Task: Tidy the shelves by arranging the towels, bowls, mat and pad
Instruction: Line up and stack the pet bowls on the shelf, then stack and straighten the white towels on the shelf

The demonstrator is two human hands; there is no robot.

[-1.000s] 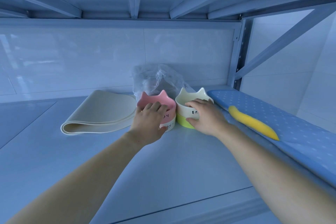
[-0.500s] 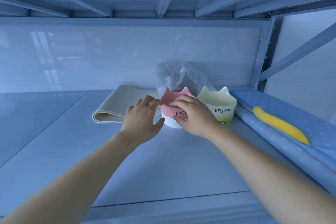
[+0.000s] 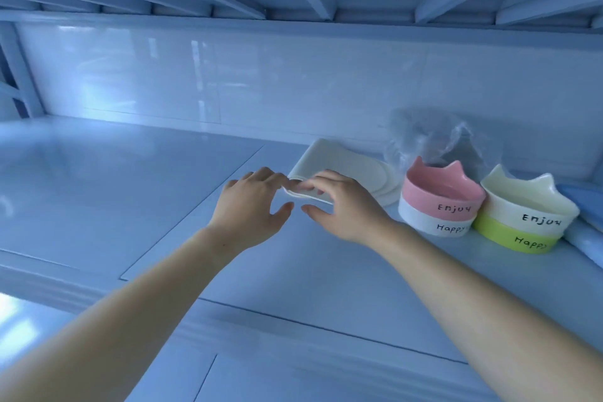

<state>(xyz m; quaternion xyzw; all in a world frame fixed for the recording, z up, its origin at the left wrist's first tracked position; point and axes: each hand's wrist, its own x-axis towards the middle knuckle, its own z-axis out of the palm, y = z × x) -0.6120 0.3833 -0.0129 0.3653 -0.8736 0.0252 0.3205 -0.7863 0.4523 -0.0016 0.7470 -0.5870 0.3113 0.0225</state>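
A: What could go wrong here?

B: The folded mat [image 3: 339,160] is floppy. If only its top layer gets lifted at the near edge, it may unfold and sag. Swung out past the right hand [image 3: 342,206], it could knock the pink bowl [image 3: 440,202], which sits just to that hand's right, touching the green bowl [image 3: 525,222]. A crinkled plastic bag [image 3: 430,140] behind them could get dragged too.

A: How are the hands placed?

B: Both reach forward over the shelf [image 3: 130,179], side by side, thumbs nearly meeting. The left hand [image 3: 251,206] is open, its straight fingertips touching the fold end of the mat. The right hand's fingers bend over the mat's near edge with the thumb low beneath. I can't tell whether that pinch has closed.
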